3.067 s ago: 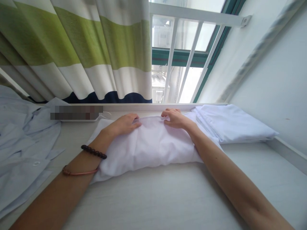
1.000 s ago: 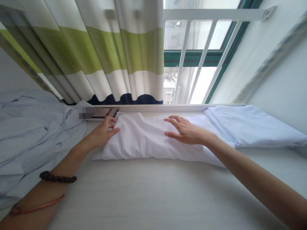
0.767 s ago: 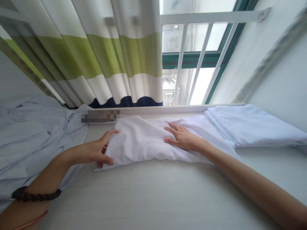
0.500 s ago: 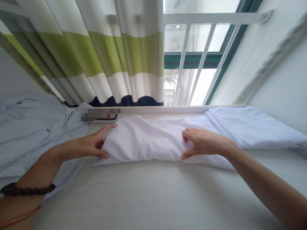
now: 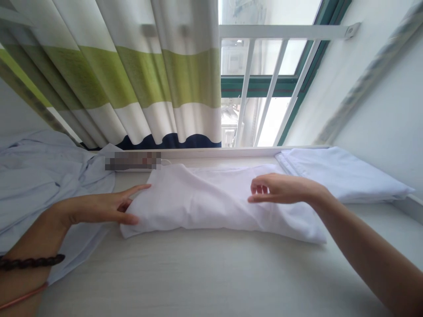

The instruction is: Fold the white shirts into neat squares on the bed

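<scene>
A white garment [image 5: 198,200], folded into a long strip, lies across the pale surface in front of me; its exact kind does not show. At its left end rests my left hand [image 5: 114,207], thumb and index finger stretched apart along the cloth edge. My right hand [image 5: 276,187] hovers over the strip's right part, fingers curved and apart from the thumb, holding nothing. A dark braided band [image 5: 31,262] and a thin reddish band circle my left wrist.
Crumpled white clothes [image 5: 49,176] pile up at the left. A folded white garment [image 5: 337,174] lies at the right by the wall. A blurred-out device [image 5: 134,162] with a cable sits behind the strip. Further back are a curtain [image 5: 185,79] and a white railing [image 5: 284,31] before a window.
My right hand has lifted slightly off the cloth, its thumb moving up toward the fingers. My left hand stays at the left end. The view has shifted a little.
</scene>
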The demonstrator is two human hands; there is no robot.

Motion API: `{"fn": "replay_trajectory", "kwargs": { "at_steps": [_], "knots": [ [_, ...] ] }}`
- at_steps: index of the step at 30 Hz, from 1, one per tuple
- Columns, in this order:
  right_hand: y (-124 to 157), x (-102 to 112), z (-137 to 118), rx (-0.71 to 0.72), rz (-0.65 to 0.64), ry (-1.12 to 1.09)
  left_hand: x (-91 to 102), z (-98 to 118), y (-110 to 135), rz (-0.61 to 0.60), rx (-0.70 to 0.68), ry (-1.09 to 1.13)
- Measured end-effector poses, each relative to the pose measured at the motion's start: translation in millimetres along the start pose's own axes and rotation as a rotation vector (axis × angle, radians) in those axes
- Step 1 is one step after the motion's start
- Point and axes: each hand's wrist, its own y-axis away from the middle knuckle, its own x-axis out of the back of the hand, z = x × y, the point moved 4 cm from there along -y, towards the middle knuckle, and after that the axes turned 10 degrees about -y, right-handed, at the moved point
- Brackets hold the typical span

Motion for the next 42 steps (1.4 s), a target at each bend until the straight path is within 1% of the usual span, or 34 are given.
{"fn": "replay_trajectory", "kwargs": {
  "at_steps": [1, 3, 5, 7, 10, 14, 15, 17, 19, 20, 22, 23, 24, 26, 29, 31, 33, 34, 37, 38, 39, 40, 42],
  "knots": [
    [-4.9, 6.8, 13.3, -0.05, 0.098, 0.033, -1.2, 0.4, -2.5, -0.001, 0.036, 0.026],
    [-13.9, 18.2, 43.0, -0.207, 0.27, 0.123, -2.6, 4.1, -7.6, 0.033, 0.075, 0.064],
    [-21.3, 22.8, 69.8, -0.355, 0.322, 0.193, -2.7, 11.0, -12.0, 0.093, 0.024, 0.056],
    [-25.7, 25.1, 88.8, -0.437, 0.334, 0.219, -2.9, 16.2, -13.9, 0.129, -0.062, 0.028],
    [-27.0, 31.0, 104.6, -0.446, 0.354, 0.218, -3.9, 14.2, -11.2, 0.109, -0.117, 0.036],
    [-21.6, 44.5, 118.4, -0.462, 0.537, 0.234, -3.5, 4.3, -6.0, 0.082, -0.106, 0.044],
    [-20.8, 45.1, 121.4, -0.474, 0.557, 0.232, -3.6, 2.9, -5.9, 0.072, -0.096, 0.053],
    [-21.0, 41.5, 125.2, -0.495, 0.532, 0.225, -3.8, 2.9, -7.3, 0.06, -0.066, 0.091],
    [-22.3, 36.2, 122.4, -0.49, 0.509, 0.226, -2.7, 5.0, -11.0, 0.083, 0.01, 0.153],
    [-23.1, 34.1, 117.5, -0.466, 0.517, 0.23, -1.5, 6.5, -13.7, 0.111, 0.062, 0.182],
    [-25.9, 29.7, 100.8, -0.38, 0.544, 0.242, 3.5, 10.3, -21.2, 0.213, 0.15, 0.219],
    [-28.2, 26.1, 89.9, -0.321, 0.541, 0.239, 6.9, 12.8, -26.1, 0.27, 0.17, 0.223],
    [-31.1, 21.3, 78.3, -0.264, 0.521, 0.227, 10.6, 16.1, -31.7, 0.323, 0.164, 0.225],
    [-38.0, 7.2, 56.1, -0.167, 0.422, 0.171, 18.2, 23.6, -43.6, 0.398, 0.107, 0.251],
    [-47.2, -17.5, 34.2, -0.112, 0.232, 0.079, 27.1, 35.1, -57.1, 0.459, -0.021, 0.389],
    [-50.2, -29.0, 29.0, -0.105, 0.157, 0.053, 29.6, 40.6, -61.2, 0.504, -0.103, 0.511],
    [-50.6, -34.3, 29.4, -0.109, 0.134, 0.052, 25.9, 41.5, -64.0, 0.5, -0.129, 0.603],
    [-50.3, -35.3, 30.5, -0.109, 0.127, 0.054, 21.5, 40.2, -65.7, 0.458, -0.116, 0.632],
    [-48.9, -35.1, 32.9, -0.1, 0.109, 0.056, 5.5, 33.9, -69.6, 0.233, -0.045, 0.631],
    [-48.5, -34.4, 33.1, -0.1, 0.107, 0.054, 3.2, 32.0, -69.4, 0.193, -0.027, 0.6],
    [-48.3, -33.7, 32.9, -0.103, 0.107, 0.054, 3.2, 30.5, -68.8, 0.189, -0.007, 0.552],
    [-48.2, -32.9, 32.4, -0.107, 0.108, 0.055, 5.5, 29.8, -67.8, 0.217, 0.006, 0.49],
    [-47.9, -31.4, 30.3, -0.111, 0.111, 0.063, 13.8, 31.1, -66.0, 0.33, 0.021, 0.317]
  ]
}}
